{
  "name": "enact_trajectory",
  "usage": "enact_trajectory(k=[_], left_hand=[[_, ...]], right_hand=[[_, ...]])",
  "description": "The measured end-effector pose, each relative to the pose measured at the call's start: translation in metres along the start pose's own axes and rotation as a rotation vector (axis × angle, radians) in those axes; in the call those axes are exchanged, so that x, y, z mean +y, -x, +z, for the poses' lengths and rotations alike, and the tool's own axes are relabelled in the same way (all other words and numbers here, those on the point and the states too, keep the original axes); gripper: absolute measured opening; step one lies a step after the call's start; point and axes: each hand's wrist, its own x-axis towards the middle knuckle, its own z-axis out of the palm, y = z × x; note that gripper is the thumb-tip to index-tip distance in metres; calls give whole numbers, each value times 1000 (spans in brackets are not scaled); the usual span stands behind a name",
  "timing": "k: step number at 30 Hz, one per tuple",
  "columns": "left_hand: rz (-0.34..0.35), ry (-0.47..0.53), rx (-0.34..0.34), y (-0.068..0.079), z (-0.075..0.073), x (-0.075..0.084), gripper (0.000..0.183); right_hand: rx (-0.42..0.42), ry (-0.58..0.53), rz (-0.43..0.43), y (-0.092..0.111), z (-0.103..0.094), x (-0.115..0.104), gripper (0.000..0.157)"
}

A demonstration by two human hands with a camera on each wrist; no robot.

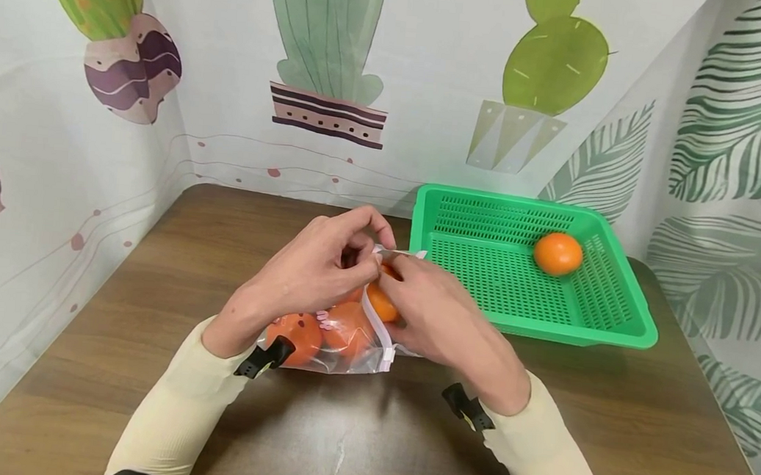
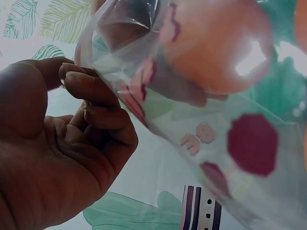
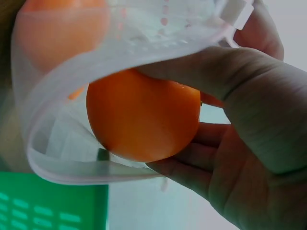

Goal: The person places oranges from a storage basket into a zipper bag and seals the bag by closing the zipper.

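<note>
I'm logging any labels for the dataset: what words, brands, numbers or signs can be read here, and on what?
None: no readable text in any view.
Zip bag: only pink and red printed shapes, no letters.
Green basket: no label showing.
Backdrop: cactus and leaf drawings, no words.

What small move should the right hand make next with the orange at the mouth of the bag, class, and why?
Probably draw that orange clear of the bag's mouth. The right hand already grips it at the opening, while the left hand pinches the bag rim open. The green basket beside it holds one orange, with others left in the bag.
</note>
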Motion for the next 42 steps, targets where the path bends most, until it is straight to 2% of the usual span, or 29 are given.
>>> enact_trajectory(k=[4, 10, 19, 24, 29, 37, 42], left_hand=[[-10, 16, 20, 0, -1, 2, 31], [-24, 37, 41, 0, -1, 2, 34], [-28, 14, 74, 1, -1, -1, 30], [-21, -1, 94, 0, -1, -2, 25], [-31, -9, 101, -1, 0, -2, 23], [-1, -48, 93, -5, 4, -4, 24], [-13, -78, 101, -4, 6, -7, 20]], right_hand=[[-33, -28, 13, -3, 6, -1, 39], [-83, 15, 24, -7, 15, -2, 30], [-23, 66, -14, -13, 31, 1, 18], [22, 112, -36, -14, 38, 4, 19], [67, 95, -82, -14, 42, 9, 21], [40, 33, -60, -11, 44, 11, 22], [12, 9, -68, -10, 46, 12, 21]])
